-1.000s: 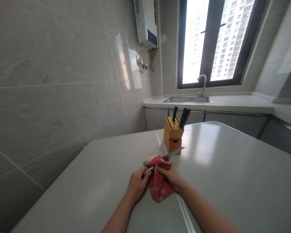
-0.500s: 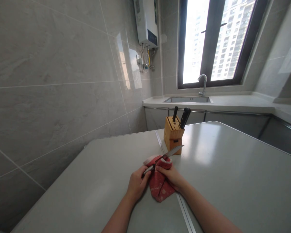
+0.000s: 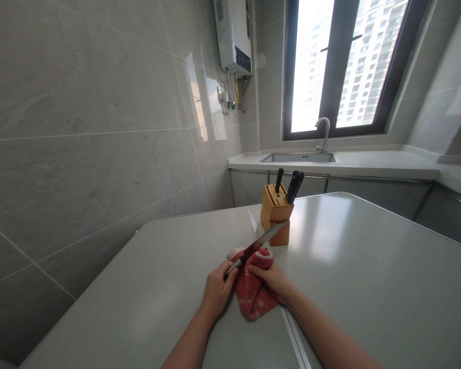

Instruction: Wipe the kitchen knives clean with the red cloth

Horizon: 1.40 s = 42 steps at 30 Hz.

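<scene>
Under left hand point(image 3: 216, 290), knife handle point(image 3: 235, 265) apparently partly covered

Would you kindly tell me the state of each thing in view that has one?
Knife: gripped by its handle in the left hand, blade unsheathed.
Red cloth: bunched, held in the right hand.
Knife block: upright, holding two black-handled knives.
Faucet: no running water visible.
Window: looks shut.
Water heater: wall-mounted; on or off unclear.
</scene>
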Each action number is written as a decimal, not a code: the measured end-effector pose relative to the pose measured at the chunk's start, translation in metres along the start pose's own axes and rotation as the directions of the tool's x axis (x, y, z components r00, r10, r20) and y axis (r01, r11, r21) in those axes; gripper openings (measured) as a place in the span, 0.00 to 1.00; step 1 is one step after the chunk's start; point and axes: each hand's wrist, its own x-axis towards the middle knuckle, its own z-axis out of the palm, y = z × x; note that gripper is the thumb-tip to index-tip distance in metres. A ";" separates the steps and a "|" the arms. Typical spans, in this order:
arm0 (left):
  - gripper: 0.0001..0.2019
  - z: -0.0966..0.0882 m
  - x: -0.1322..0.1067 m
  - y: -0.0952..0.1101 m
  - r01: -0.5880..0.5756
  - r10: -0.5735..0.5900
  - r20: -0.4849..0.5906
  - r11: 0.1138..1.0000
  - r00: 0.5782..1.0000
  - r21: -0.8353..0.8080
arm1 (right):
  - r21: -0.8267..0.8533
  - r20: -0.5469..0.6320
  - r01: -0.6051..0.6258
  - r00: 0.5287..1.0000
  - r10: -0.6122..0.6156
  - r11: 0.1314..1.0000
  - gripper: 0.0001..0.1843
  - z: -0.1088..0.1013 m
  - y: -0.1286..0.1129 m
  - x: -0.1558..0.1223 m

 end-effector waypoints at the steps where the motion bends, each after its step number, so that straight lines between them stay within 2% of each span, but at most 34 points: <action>1: 0.14 0.000 0.000 0.000 -0.001 0.001 0.004 1.000 1.000 0.006 | -0.005 0.011 -0.002 1.000 0.002 1.000 0.17 0.000 0.000 0.000; 6: 0.14 0.001 0.001 0.000 -0.018 0.017 0.056 1.000 0.998 0.015 | -0.028 0.034 -0.011 0.999 0.012 1.000 0.13 0.000 -0.004 -0.002; 16: 0.15 0.001 0.001 0.003 -0.036 0.042 0.167 0.999 0.985 -0.037 | -0.025 0.040 -0.039 0.998 0.040 0.999 0.17 -0.003 0.000 -0.001; 29: 0.14 -0.001 -0.001 0.008 -0.046 0.043 0.130 0.999 0.991 0.020 | -0.046 0.012 -0.015 1.000 0.015 0.999 0.14 0.000 -0.004 -0.001; 33: 0.14 -0.001 -0.002 0.008 -0.042 0.035 0.105 0.997 0.994 0.071 | -0.038 0.007 -0.023 1.000 0.024 0.999 0.16 0.000 -0.005 -0.002; 42: 0.14 -0.002 -0.002 0.007 -0.037 0.031 0.081 0.996 0.996 0.075 | -0.012 0.029 -0.042 0.999 0.042 0.999 0.17 0.000 -0.006 -0.002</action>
